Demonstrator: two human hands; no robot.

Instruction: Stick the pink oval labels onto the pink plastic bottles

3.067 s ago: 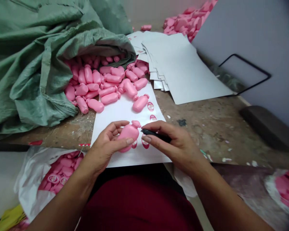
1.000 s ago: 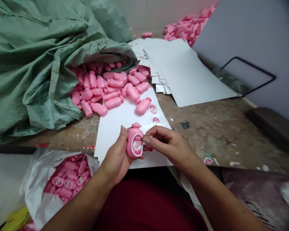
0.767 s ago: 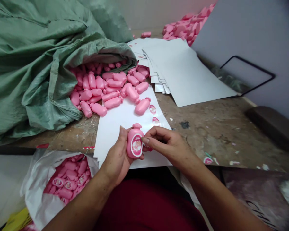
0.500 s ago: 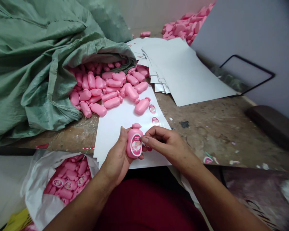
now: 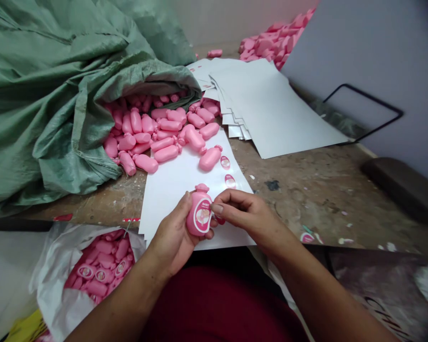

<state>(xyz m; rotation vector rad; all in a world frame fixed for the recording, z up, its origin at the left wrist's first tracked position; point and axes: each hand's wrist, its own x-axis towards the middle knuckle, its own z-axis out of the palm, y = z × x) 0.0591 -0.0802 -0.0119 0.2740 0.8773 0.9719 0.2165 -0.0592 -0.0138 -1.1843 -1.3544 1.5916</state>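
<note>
The left hand (image 5: 174,232), palm turned inward with its thumb raised along the side, has its fingers wrapped around a smooth, rounded pink plastic bottle (image 5: 193,216), nearly upright over flat white paper sheets (image 5: 164,194) on the worn brown counter (image 5: 314,185). The right hand (image 5: 249,209) reaches in with bent knuckles, thumb and index finger pinching the right edge of an oval pink-and-white label (image 5: 202,217) on the bottle's front. Crinkled green woven sacking (image 5: 57,99) lies beyond.

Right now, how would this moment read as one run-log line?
left hand: holds pink bottle | right hand: at oval label's right edge | white sheet: beneath, small labels showing | green sack: loose bottles at its mouth
</note>
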